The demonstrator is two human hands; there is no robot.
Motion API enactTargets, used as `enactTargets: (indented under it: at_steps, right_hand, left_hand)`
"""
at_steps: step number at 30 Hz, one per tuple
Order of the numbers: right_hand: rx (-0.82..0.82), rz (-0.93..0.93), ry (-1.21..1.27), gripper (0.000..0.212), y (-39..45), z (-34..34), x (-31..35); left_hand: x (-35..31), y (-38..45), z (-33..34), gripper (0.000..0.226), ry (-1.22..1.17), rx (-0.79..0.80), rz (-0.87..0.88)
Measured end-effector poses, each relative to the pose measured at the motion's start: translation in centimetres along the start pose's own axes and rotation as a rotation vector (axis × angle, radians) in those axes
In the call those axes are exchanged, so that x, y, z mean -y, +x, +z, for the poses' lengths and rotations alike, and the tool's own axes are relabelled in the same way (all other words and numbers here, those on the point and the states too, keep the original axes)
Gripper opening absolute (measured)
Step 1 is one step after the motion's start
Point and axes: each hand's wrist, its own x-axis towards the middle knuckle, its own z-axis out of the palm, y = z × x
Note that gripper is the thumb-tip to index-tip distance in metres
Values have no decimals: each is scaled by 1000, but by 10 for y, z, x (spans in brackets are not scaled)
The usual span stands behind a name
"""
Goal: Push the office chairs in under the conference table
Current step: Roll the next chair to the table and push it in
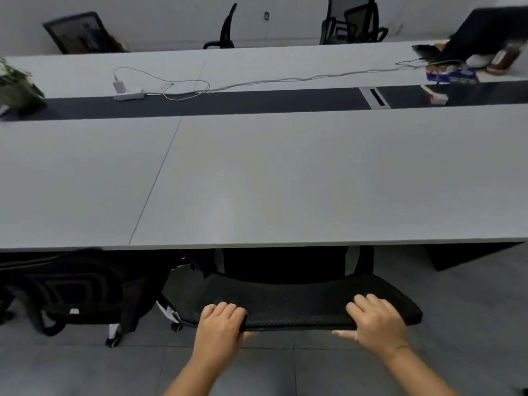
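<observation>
Grey laminate conference table (314, 178): long, fills the middle of the view, near edge running across just above the hands.

Black mesh office chair (300, 307): directly in front of the person, seat already under the table's near edge, top of the backrest standing out toward the person. On casters, so likely to roll easily on the tiled floor; frame looks stiff, mesh gives a little. Best held at the top rail of the backrest, one hand each side, to push straight without swivelling.

Second black chair (77, 292): to the left, close against the table edge, white caster visible below.

Further chairs (351, 21): across the table, against the far wall, not yet pushed in.

White power strip (128, 94) with trailing cable: on the far half of the table.

Left hand (220, 330): fingers curled over the top rail of the backrest, thumb beneath, gripping it.

Right hand (377, 324): fingers laid over the same rail toward its right end, thumb below and stretched out, clasping the rail less tightly.
</observation>
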Motion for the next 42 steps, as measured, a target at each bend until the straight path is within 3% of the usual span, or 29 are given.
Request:
enactTargets:
  at_steps: [5,9,16,29,34,37,39,42]
  right_hand:
    - [-21,-42,43,72,30,18,-2]
    - [-60,-34,29,70,58,33,24]
    - [-67,2,32,71,66,36,30]
    - [-175,-46,-6,65,80,40,40]
    - [-78,35,-4,72,64,34,41]
    - [15,115,34,72,50,29,47]
    - [92,196,118,71,46,20,49]
    - [107,360,404,54,31,2,55]
  left_hand:
    - [14,13,2,36,102,-36,0]
    - [60,35,-3,36,172,-42,-4]
    - [76,41,2,50,126,-82,71]
    - [102,51,0,45,7,-166,201]
    - [90,37,1,44,-31,-105,177]
    - [80,25,-3,59,-42,-37,120]
    - [68,25,-12,66,-48,17,56]
    - [38,27,-22,48,-224,-31,23]
